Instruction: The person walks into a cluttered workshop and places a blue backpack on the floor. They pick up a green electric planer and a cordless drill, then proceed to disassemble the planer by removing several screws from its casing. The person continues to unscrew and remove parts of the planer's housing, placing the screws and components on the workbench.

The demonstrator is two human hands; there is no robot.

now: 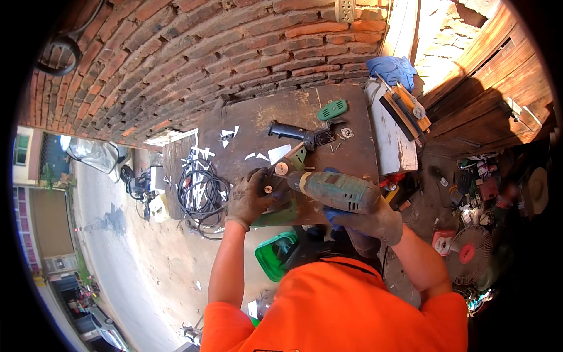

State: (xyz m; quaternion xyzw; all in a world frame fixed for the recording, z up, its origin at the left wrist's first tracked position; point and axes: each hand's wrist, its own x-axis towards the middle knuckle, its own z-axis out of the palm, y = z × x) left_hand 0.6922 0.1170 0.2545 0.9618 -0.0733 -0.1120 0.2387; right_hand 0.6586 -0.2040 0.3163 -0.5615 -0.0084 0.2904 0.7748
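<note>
My right hand (375,223), in a grey and blue glove, is wrapped round the grip of a teal cordless drill (340,190). The drill's nose points left at a green metal piece (298,157) on the near part of the table. A pale round disc (282,169) sits on that piece, close to the drill's tip; whether the two touch I cannot tell. My left hand (247,196), in a dark glove, closes on the left side of the metal piece, beside a smaller round part (268,189). Its fingertips are partly hidden.
Farther back on the brown table (246,123) lie a black-handled power tool (290,132), a green vented cover (332,110) and white scraps. A coiled black cable (202,193) is at left. A green bin (274,255) stands below the near edge, a fan (471,253) at right.
</note>
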